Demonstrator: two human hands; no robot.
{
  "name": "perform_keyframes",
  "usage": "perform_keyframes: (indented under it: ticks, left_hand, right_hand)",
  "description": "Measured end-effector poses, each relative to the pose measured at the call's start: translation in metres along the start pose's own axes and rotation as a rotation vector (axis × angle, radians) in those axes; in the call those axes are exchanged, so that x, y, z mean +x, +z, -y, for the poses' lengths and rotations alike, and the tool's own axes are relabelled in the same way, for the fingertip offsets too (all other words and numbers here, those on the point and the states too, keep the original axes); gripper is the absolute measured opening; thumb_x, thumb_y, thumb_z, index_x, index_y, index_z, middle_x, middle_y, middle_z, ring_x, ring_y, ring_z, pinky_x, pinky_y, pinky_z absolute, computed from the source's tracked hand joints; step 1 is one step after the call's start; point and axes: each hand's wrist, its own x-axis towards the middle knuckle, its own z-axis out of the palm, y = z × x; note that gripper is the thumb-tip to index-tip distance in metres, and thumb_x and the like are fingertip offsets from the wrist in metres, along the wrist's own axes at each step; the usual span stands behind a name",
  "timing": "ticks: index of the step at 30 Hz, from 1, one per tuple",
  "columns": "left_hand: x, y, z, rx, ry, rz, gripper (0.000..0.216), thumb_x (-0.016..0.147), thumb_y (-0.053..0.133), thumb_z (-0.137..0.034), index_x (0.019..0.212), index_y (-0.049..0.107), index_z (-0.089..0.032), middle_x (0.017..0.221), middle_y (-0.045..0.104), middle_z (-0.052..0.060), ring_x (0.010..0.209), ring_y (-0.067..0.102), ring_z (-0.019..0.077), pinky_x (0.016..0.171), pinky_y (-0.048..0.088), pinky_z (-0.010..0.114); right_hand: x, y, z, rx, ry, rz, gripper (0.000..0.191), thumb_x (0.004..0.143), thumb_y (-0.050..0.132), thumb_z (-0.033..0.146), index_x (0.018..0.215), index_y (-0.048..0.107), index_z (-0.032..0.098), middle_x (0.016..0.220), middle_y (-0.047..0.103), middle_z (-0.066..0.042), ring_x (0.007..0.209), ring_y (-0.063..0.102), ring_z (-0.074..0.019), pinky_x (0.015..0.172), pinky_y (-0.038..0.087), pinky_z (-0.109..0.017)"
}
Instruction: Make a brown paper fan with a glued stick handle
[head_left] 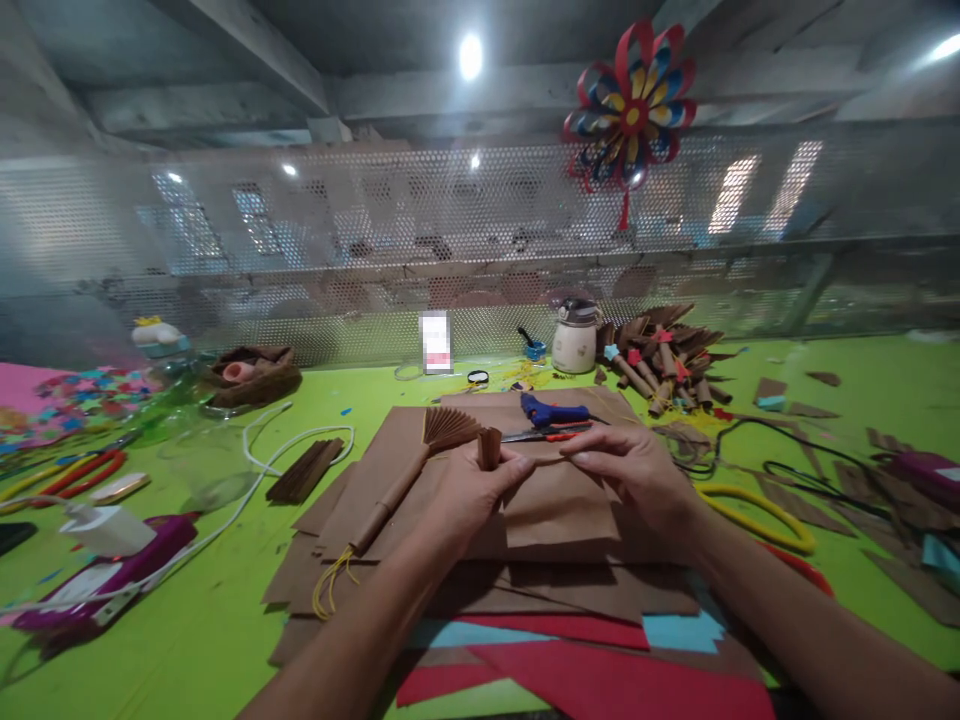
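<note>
My left hand [469, 500] is closed around a pleated piece of brown paper [490, 449], its folded end standing up between thumb and fingers. My right hand [641, 470] pinches the far end of a thin edge of brown paper that spans the gap between both hands. Whether this is the same piece is hard to tell. Both hands are above a stack of brown paper sheets [559, 515]. Left of them lies a small pleated paper fan [450, 428] with a rolled handle and yellow string. Behind them are a blue glue gun [555, 411] and scissors [544, 435].
A pile of finished paper fans [664, 365] lies at the back right beside a white jar [575, 340]. Folded brown paper [306, 472], a white cable [251, 455] and a purple power strip [112, 580] are at left. Yellow-handled scissors [765, 515] lie right of my forearm.
</note>
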Motion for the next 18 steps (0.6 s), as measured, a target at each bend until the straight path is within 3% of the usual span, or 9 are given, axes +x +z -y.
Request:
perform_keyframes:
  ticks: [5, 10, 12, 15, 18]
  left_hand:
    - [0.002, -0.002, 0.003, 0.035, 0.041, -0.062, 0.032, 0.066, 0.069, -0.043, 0.058, 0.058, -0.014, 0.047, 0.040, -0.006, 0.047, 0.032, 0.0074, 0.050, 0.026, 0.022]
    - [0.000, -0.001, 0.001, 0.125, 0.126, -0.097, 0.030, 0.070, 0.066, -0.043, 0.061, 0.063, -0.014, 0.047, 0.043, -0.004, 0.049, 0.037, 0.0088, 0.052, 0.031, 0.023]
    - [-0.002, 0.003, -0.001, 0.164, 0.161, -0.069, 0.031, 0.071, 0.065, -0.043, 0.061, 0.064, -0.013, 0.048, 0.044, -0.003, 0.050, 0.038, 0.0095, 0.053, 0.031, 0.023]
    - [-0.005, 0.009, 0.000, 0.179, 0.169, -0.058, 0.032, 0.071, 0.065, -0.043, 0.062, 0.066, -0.012, 0.049, 0.045, -0.002, 0.049, 0.037, 0.0090, 0.049, 0.029, 0.022]
    - [-0.005, 0.012, 0.003, 0.179, 0.163, -0.063, 0.031, 0.071, 0.065, -0.042, 0.069, 0.069, -0.011, 0.051, 0.047, -0.001, 0.050, 0.037, 0.0087, 0.048, 0.029, 0.022]
  right_hand:
    - [0.002, -0.004, 0.008, 0.075, 0.022, -0.049, 0.016, 0.064, 0.073, 0.027, 0.079, 0.074, 0.020, 0.081, 0.069, -0.005, 0.072, 0.060, -0.0184, 0.071, 0.046, -0.033]
    - [0.002, 0.001, 0.014, 0.108, -0.071, 0.075, 0.037, 0.069, 0.068, 0.031, 0.104, 0.067, 0.022, 0.099, 0.067, -0.007, 0.097, 0.058, -0.0222, 0.087, 0.042, -0.034]
    - [0.000, 0.007, 0.013, 0.041, -0.059, 0.084, 0.034, 0.070, 0.068, 0.034, 0.102, 0.066, 0.023, 0.098, 0.066, -0.005, 0.093, 0.058, -0.0203, 0.082, 0.043, -0.031]
    - [-0.003, 0.016, 0.010, -0.055, 0.025, 0.045, 0.025, 0.067, 0.073, 0.037, 0.084, 0.067, 0.019, 0.079, 0.065, -0.002, 0.072, 0.057, -0.0147, 0.063, 0.042, -0.025]
    - [-0.005, 0.021, 0.008, -0.046, 0.068, 0.023, 0.025, 0.064, 0.075, 0.038, 0.073, 0.063, 0.017, 0.064, 0.059, 0.001, 0.060, 0.053, -0.0119, 0.056, 0.039, -0.023]
